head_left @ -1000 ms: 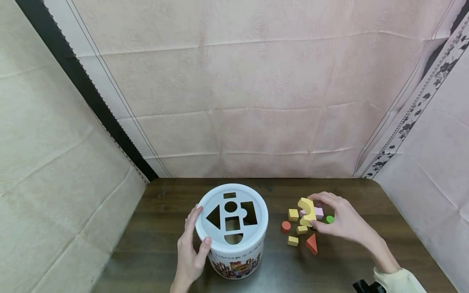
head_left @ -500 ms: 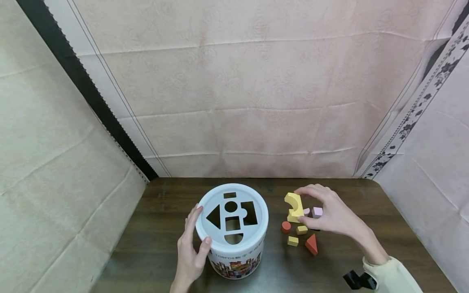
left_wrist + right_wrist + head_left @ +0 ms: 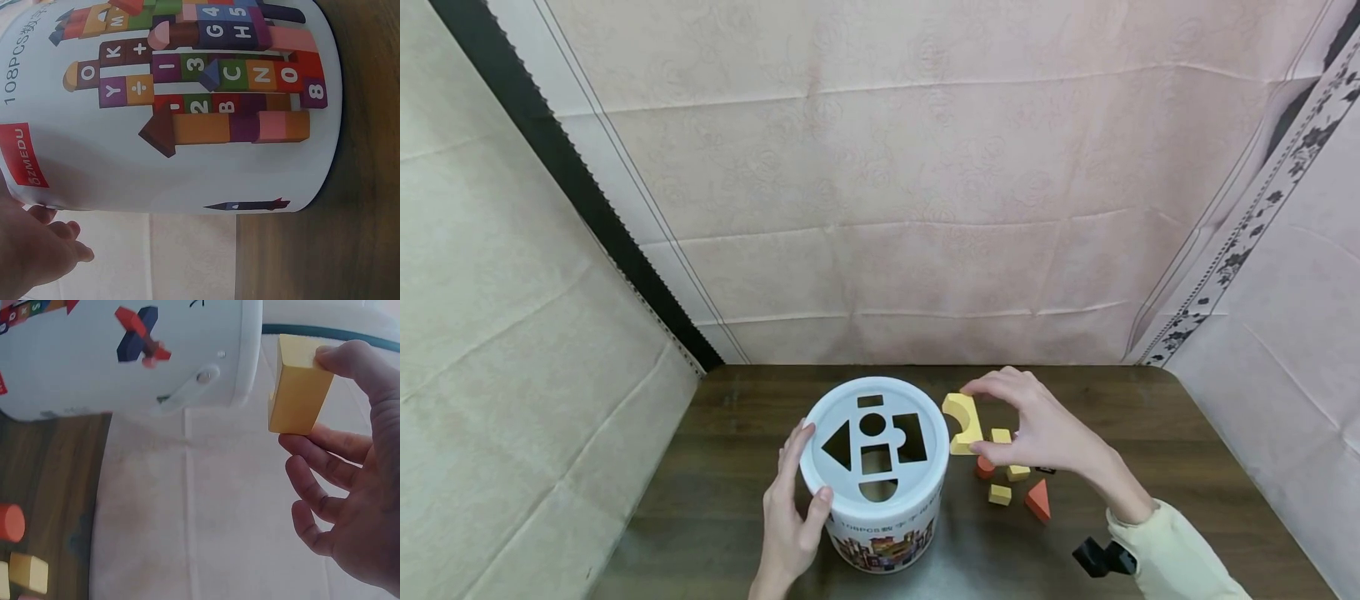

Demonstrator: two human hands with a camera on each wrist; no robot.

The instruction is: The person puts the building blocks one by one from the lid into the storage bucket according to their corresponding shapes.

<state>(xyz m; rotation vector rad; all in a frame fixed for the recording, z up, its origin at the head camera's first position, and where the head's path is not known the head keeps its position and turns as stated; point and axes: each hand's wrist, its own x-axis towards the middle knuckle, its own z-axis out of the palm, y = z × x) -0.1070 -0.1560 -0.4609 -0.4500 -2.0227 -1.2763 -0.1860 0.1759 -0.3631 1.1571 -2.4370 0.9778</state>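
Note:
A yellow arch block (image 3: 970,423) is pinched between thumb and fingers of my right hand (image 3: 1033,421), just right of the bucket's lid. The right wrist view shows the arch block (image 3: 301,387) from its flat side, raised beside the bucket wall. My left hand (image 3: 793,508) holds the white bucket (image 3: 887,542) at its left side, fingers and thumb spread around the lid's rim. The pale blue lid (image 3: 842,398) has several shaped holes, among them a triangle, a circle, a square and a half circle. In the left wrist view, letter blocks are printed on the bucket (image 3: 125,175).
Right of the bucket lie small yellow blocks (image 3: 999,494), a red cylinder (image 3: 985,467) and a red triangular block (image 3: 1038,501) on the dark wooden table (image 3: 700,500). Pale cloth walls (image 3: 925,208) stand behind and at both sides. Some blocks are hidden under the right hand.
My right hand has carried the yellow arch block leftward from above the loose blocks to the bucket's right edge. My left hand and the bucket have stayed put.

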